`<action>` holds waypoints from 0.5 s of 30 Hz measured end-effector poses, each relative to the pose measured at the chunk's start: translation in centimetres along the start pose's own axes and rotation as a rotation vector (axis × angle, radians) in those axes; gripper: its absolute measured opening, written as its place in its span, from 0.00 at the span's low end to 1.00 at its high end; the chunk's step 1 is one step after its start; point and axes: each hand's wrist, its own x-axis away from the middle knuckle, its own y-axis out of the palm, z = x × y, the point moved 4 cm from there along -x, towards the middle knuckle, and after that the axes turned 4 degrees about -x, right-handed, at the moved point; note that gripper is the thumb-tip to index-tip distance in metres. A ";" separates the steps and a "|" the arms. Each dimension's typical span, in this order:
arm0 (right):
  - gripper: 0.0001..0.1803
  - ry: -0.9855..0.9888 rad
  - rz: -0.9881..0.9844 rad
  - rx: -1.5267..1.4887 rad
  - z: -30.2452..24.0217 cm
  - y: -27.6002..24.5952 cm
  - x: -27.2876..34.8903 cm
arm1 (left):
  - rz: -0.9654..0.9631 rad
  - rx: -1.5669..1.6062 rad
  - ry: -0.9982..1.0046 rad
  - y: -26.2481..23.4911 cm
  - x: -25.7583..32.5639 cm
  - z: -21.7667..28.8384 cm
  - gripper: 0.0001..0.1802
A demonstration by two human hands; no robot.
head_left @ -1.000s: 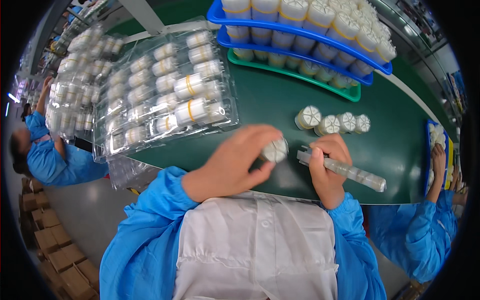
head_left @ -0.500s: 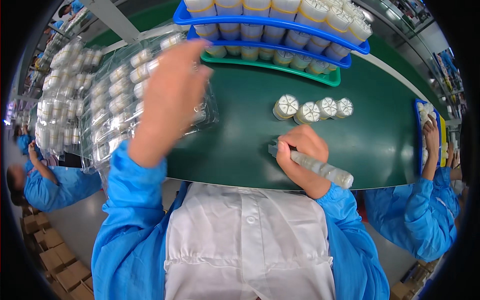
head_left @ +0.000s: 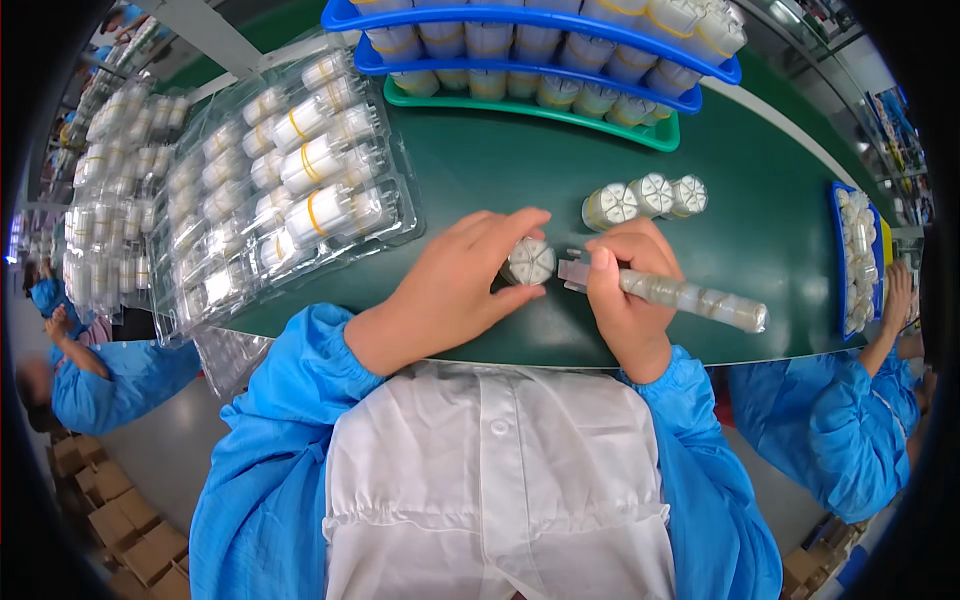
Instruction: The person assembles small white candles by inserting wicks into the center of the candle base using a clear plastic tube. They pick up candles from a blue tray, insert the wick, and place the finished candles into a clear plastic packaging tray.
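On the green worktop (head_left: pixel 480 170), the left hand (head_left: pixel 455 290) gripped a small white cylinder (head_left: pixel 529 262); the right hand (head_left: pixel 630 290) clenched a clear tube (head_left: pixel 690 297) loaded with cylinders. Clear blister trays (head_left: pixel 290 190) and blue trays (head_left: pixel 530 20) held more.

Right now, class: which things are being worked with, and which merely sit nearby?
In hand:
left hand on white cylinder
right hand holding clear tube

Nearby:
three loose cylinders
clear blister trays
blue racks
green tray
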 end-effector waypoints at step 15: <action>0.05 0.021 -0.183 0.020 0.0 1.5 0.2 | 0.119 -0.046 0.036 1.8 2.1 -0.9 0.33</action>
